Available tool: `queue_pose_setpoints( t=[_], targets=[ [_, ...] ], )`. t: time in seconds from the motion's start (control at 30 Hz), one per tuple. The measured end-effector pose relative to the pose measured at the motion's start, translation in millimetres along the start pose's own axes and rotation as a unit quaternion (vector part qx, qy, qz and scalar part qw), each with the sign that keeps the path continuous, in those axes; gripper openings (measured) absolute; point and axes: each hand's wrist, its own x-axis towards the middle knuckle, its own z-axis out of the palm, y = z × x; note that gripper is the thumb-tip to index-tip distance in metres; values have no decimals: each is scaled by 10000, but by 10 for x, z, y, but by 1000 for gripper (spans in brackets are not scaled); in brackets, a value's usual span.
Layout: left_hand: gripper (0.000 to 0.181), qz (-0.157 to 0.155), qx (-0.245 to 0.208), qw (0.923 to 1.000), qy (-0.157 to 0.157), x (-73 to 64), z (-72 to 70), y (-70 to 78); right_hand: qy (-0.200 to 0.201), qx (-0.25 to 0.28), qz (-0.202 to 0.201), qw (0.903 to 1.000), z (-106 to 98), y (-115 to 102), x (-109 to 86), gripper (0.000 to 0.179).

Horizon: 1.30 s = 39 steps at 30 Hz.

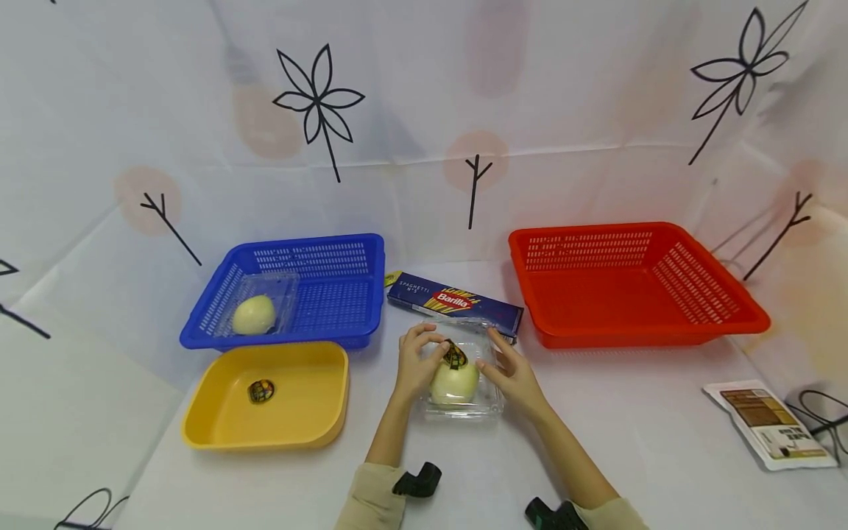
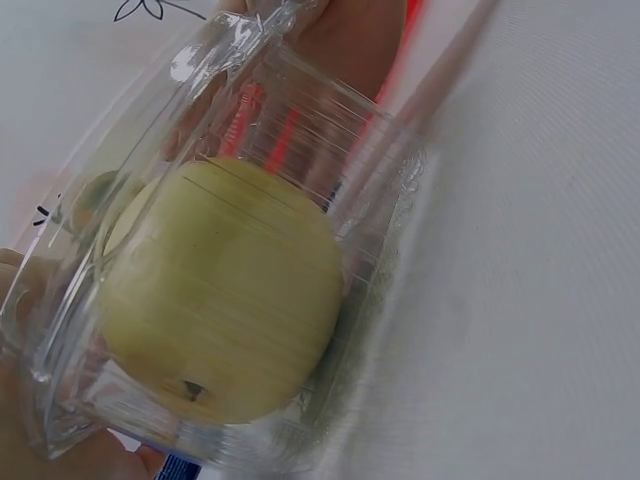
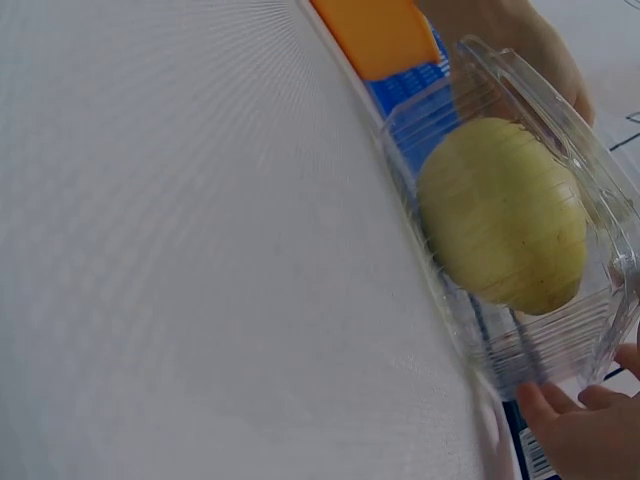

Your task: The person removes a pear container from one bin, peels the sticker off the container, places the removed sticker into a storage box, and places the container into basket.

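A clear plastic clamshell box (image 1: 493, 401) stands on the table in front of me, with a pale yellow-green round fruit (image 1: 453, 386) inside. My left hand (image 1: 417, 364) grips the box's left side, its thumb over the lid. On the right side my right hand (image 1: 520, 379) holds the rim, thumb and fingers either side of the edge in the right wrist view. A small dark-and-orange patterned piece (image 1: 455, 355) shows at the lid near my left thumb; whether it lies on or under the lid I cannot tell. The lid looks closed or nearly so.
Behind the box lies a blue Barilla spaghetti box (image 1: 457, 298). At left, a blue basket (image 1: 341, 291) holds another clear box with a fruit; a yellow tray (image 1: 301, 419) holds a similar patterned piece (image 1: 261, 391). Right are a red basket (image 1: 589, 287) and a white-brown pouch (image 1: 768, 423).
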Motion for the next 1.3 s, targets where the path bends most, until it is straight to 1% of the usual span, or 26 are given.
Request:
queue_pose_setpoints(
  t=[0.17, 0.23, 0.4, 0.67, 0.83, 0.93, 0.97, 1.07, 1.17, 1.2, 1.23, 1.3],
  targets=[
    [8, 30, -182, 9998, 16, -7, 4, -8, 13, -13, -25, 10000, 0, -6, -5, 64],
    [8, -8, -281, 9996, -7, -10, 2, -14, 18, 1, -62, 10000, 0, -9, -8, 63],
    [9, -191, -525, 9984, -83, -14, -6, -28, 34, 49, -94, 9999, 2, -6, -14, 63],
    [8, -401, -691, 9968, -72, -13, -17, -53, 46, 47, -98, 9999, 10, 2, -9, 63],
    [12, -332, -780, 9964, -62, -25, -30, -53, 26, 110, -105, 9999, 11, -11, -15, 62],
    [16, -126, -848, 9963, -15, -32, -36, -75, 16, 158, -85, 9998, 11, -26, -19, 62],
    [16, 11, -814, 9967, 28, -36, -36, -77, 15, 156, -84, 9998, 10, -30, -20, 62],
    [18, 88, -830, 9965, 73, -43, -46, -76, 15, 152, -83, 9998, 10, -29, -21, 62],
    [15, -160, -981, 9950, 111, -38, -62, -54, 35, 141, -77, 9999, 11, -17, -22, 62],
    [15, -329, -1084, 9935, 99, -30, -69, -54, 40, 152, -68, 9999, 12, -13, -23, 62],
    [14, -421, -1129, 9927, 110, -25, -76, -57, 44, 156, -61, 9998, 14, -10, -25, 62],
    [13, -521, -1255, 9906, 142, -22, -93, -52, 55, 163, -49, 9998, 17, -9, -27, 62]
  ],
)
